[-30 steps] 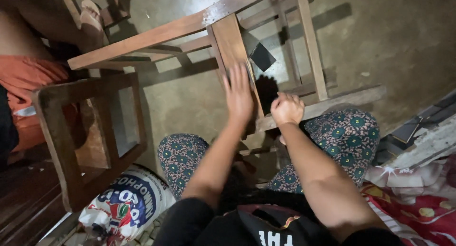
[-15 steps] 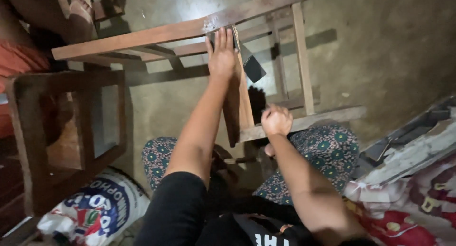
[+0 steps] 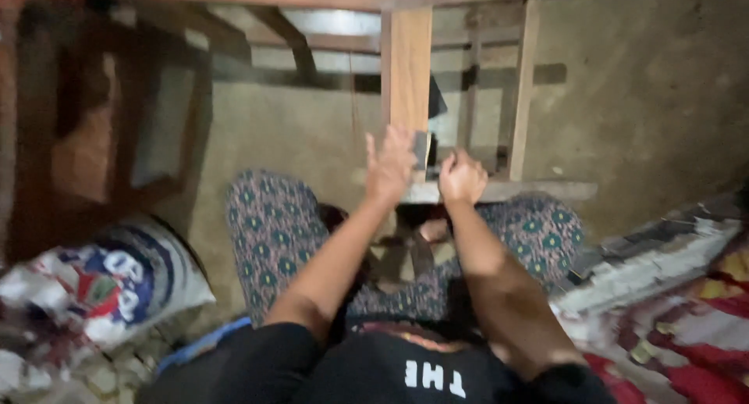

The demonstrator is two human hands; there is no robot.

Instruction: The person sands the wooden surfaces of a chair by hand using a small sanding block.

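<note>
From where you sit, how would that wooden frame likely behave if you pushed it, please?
The wooden frame looks stiff, built of solid jointed rails. It probably slides rather than rolls on the concrete floor. With the left hand and right hand bracing it, tipping seems unlikely.

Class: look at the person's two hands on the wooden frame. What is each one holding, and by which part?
The left hand lies open against the slat at its lower end. The right hand is fisted at the rail; motion blur hides whether it grips anything.

One cam only, head-worn, looks steeply down from above the person's chest, close in. Faces fwd over both forearms and knees to a wooden frame [image 3: 408,68] on the concrete floor [image 3: 640,99]. Slight motion blur. No 2nd view, so no shared area.
</note>
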